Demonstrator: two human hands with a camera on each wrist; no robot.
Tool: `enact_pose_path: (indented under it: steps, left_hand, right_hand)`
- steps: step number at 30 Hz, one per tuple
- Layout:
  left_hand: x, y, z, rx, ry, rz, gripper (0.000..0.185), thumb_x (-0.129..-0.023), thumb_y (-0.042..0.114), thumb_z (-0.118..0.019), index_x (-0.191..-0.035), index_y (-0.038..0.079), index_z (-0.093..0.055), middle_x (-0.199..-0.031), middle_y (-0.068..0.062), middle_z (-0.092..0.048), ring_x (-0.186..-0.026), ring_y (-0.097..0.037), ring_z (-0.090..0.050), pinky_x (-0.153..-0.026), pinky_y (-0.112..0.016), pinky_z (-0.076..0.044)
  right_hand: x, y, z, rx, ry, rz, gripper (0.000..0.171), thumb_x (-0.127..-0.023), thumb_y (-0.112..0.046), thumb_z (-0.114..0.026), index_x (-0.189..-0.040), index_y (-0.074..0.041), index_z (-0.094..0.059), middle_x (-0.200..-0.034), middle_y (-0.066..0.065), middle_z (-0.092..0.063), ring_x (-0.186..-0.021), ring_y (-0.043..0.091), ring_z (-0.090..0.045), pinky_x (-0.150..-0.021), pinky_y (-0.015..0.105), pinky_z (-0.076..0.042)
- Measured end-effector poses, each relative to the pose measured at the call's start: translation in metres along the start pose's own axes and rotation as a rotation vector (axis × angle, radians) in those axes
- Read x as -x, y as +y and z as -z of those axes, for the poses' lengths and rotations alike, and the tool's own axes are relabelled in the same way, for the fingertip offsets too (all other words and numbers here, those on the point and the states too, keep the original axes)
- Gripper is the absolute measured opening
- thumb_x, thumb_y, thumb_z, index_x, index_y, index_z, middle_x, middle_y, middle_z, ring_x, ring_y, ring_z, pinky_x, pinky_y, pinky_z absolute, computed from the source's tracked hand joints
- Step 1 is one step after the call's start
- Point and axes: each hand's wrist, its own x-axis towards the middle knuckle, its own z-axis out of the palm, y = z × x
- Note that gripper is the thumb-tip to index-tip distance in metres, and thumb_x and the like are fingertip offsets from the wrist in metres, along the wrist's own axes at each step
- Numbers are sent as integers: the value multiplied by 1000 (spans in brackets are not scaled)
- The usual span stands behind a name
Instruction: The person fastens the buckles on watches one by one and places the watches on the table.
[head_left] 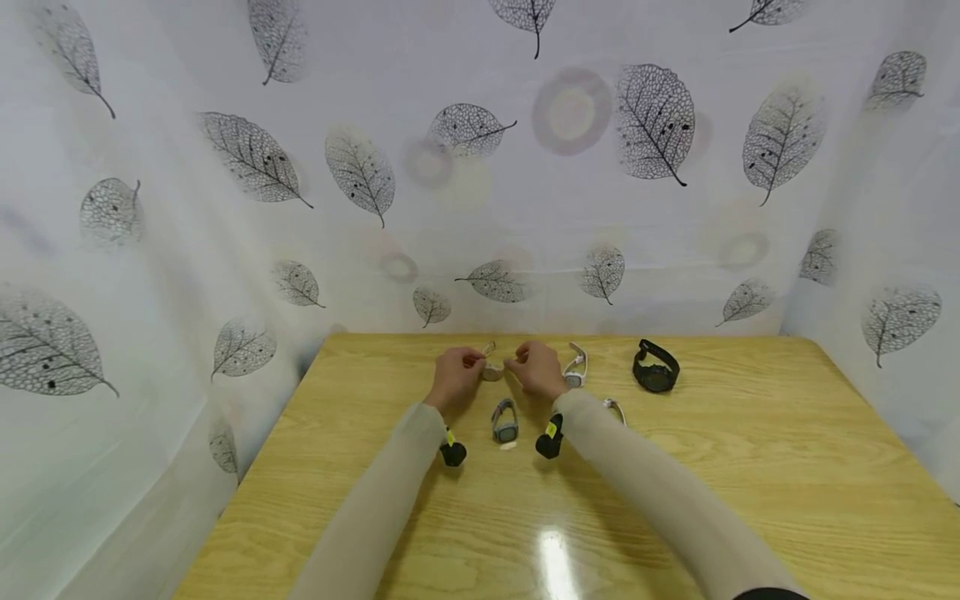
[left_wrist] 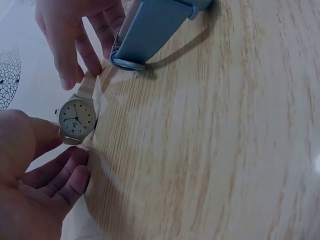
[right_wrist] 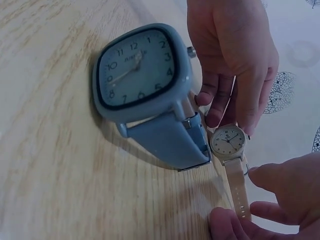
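A small wristwatch [head_left: 491, 373] with a pale round dial and pale strap stands between both hands near the table's back edge. My left hand [head_left: 456, 375] pinches it at the edge of its case, thumb on one side and fingers on the other. In the right wrist view my right hand [right_wrist: 285, 200] has its thumb and fingers spread around the loose strap [right_wrist: 236, 187], without a visible grip on it. Nearer than both hands, a blue-grey square watch [right_wrist: 135, 72] stands on its buckled strap [right_wrist: 170, 137].
On the wooden table [head_left: 750, 483], a white watch [head_left: 575, 375] stands beside my right hand. Another white strap [head_left: 615, 408] is partly hidden by the right sleeve. A black watch [head_left: 656, 375] stands farther right. Behind the table hangs a leaf-patterned curtain [head_left: 480, 217].
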Motion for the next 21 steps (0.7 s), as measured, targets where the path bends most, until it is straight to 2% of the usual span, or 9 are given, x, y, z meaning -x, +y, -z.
enact_pose_path:
  steps: [5, 8, 13, 16, 21]
  left_hand:
    - [0, 2, 0, -24, 34, -13, 20, -103, 15, -64, -109, 0, -76, -98, -10, -73, -88, -23, -66, -77, -36, -58]
    - [-1, 4, -1, -50, 69, -23, 19, -101, 14, -66, -104, -1, -78, -96, -10, -74, -87, -23, -67, -78, -37, -58]
    - [-1, 6, -2, -60, 106, 1, 15, -96, 14, -73, -91, 2, -79, -87, -8, -74, -81, -22, -66, -75, -36, -58]
    - [0, 8, -3, -61, 115, 13, 12, -93, 14, -77, -86, 4, -79, -83, -6, -74, -77, -19, -65, -74, -35, -58]
    - [0, 9, -3, -67, 128, 13, 9, -90, 11, -79, -83, 4, -80, -76, -4, -73, -69, -16, -63, -70, -32, -56]
  right_hand:
    - [-2, 0, -2, 25, 2, -13, 37, -99, -26, -70, -122, 2, -63, -114, 17, -73, -77, 24, -70, -84, 45, -58]
    - [-3, 0, -2, 17, 7, -20, 37, -98, -26, -72, -121, 1, -64, -113, 17, -73, -85, 28, -71, -87, 47, -58]
    - [-5, 1, -3, 42, 18, -20, 38, -97, -29, -73, -118, 1, -65, -113, 16, -73, -99, 33, -68, -91, 48, -56]
    - [-5, 1, -4, 61, 19, -29, 38, -97, -30, -74, -117, 0, -65, -114, 16, -72, -94, 31, -68, -89, 47, -56]
    - [-4, -1, -3, 62, 24, -49, 31, -96, -24, -73, -115, -1, -65, -110, 15, -70, -75, 24, -67, -84, 45, -56]
